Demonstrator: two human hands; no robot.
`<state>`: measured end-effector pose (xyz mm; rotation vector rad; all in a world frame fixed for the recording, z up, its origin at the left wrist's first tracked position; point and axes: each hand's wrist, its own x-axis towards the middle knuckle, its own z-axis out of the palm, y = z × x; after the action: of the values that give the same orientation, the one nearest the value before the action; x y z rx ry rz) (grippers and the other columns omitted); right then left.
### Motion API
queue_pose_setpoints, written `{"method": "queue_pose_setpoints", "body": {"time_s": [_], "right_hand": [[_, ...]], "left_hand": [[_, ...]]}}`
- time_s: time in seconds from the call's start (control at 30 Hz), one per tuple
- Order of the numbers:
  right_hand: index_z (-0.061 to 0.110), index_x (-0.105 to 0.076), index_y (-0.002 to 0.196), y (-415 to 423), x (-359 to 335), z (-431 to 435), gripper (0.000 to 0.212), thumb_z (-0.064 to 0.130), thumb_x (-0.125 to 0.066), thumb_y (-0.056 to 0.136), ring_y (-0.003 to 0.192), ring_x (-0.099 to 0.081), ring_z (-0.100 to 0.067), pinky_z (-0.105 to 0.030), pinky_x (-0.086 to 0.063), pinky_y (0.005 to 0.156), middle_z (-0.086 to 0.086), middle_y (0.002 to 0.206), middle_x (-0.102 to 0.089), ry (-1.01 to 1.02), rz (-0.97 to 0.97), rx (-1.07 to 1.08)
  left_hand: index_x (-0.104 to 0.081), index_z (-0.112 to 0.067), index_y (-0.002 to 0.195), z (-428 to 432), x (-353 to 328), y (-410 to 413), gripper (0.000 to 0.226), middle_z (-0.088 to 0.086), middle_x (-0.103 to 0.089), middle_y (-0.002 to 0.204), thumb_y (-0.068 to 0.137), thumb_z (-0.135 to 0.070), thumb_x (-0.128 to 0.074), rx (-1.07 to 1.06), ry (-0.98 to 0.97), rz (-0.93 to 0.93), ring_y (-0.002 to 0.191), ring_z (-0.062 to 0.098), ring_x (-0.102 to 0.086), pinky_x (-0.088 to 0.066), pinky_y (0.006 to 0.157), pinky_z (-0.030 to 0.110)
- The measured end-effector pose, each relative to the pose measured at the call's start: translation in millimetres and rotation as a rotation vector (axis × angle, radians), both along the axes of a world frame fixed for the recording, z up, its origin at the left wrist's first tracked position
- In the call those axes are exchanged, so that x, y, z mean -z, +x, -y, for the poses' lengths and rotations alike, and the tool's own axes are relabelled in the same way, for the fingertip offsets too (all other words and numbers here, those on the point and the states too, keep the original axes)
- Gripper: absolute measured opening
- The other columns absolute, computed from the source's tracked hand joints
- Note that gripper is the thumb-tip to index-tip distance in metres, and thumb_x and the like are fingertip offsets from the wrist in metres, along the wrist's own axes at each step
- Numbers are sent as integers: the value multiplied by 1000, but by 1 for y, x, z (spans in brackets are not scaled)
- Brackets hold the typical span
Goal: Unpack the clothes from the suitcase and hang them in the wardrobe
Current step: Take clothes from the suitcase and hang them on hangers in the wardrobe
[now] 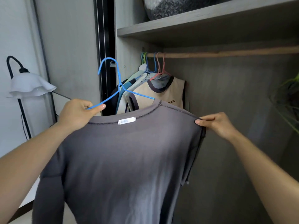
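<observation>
A grey T-shirt (123,159) hangs in front of me, its white neck label facing me. My left hand (77,115) grips the left arm of a blue wire hanger (113,78) at the shirt's left shoulder. The hanger's right arm runs into the neck opening, and its hook points up. My right hand (216,123) pinches the shirt's right shoulder seam. Behind them the open wardrobe has a wooden rail (226,53) with several garments on coloured hangers at its left end, the front one a beige sleeveless top (168,94).
A shelf (194,21) above the rail carries a dark speckled bundle (174,7). A floor lamp with a white shade (29,84) stands at the left against the wall. Green plant leaves (289,101) reach in at the right. The rail to the right of the garments is bare.
</observation>
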<state>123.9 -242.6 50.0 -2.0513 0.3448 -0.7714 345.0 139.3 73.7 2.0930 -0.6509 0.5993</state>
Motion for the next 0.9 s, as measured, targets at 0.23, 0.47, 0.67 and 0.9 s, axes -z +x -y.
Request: {"method": "queue_pose_setpoints", "body": {"time_s": [0.23, 0.47, 0.67, 0.9], "right_hand": [[0, -72, 107, 14, 1, -20, 36, -17, -69, 75, 89, -63, -16, -7, -48, 70, -12, 98, -71, -77, -139, 9], [14, -71, 96, 47, -53, -113, 13, 25, -67, 89, 80, -61, -5, -24, -47, 80, 6, 88, -71, -465, -6, -193], [-10, -53, 71, 46, -65, -117, 38, 20, -65, 92, 49, -29, -16, -29, -29, 54, 0, 47, -36, -366, -236, -335], [5, -68, 85, 29, -77, -84, 18, 9, -54, 96, 47, -37, -12, -25, -36, 46, -6, 56, -43, -182, -434, -400]], "left_hand": [[-62, -7, 61, 7, 5, -14, 54, 3, -40, 47, 78, -57, -68, -31, 18, 35, 50, 22, -37, -29, 53, 28], [-60, -17, 59, 45, 1, -45, 46, -1, -46, 47, 79, -57, -66, 5, 48, 160, 50, 17, -43, -29, 49, 27], [-61, -20, 61, 61, 27, -38, 39, -5, -53, 49, 78, -53, -70, 200, 96, 39, 49, 12, -42, -32, 50, 28], [-52, -9, 68, 102, 54, -34, 53, -3, -43, 57, 87, -59, -55, 330, 251, -179, 54, 13, -40, -29, 54, 30]]}}
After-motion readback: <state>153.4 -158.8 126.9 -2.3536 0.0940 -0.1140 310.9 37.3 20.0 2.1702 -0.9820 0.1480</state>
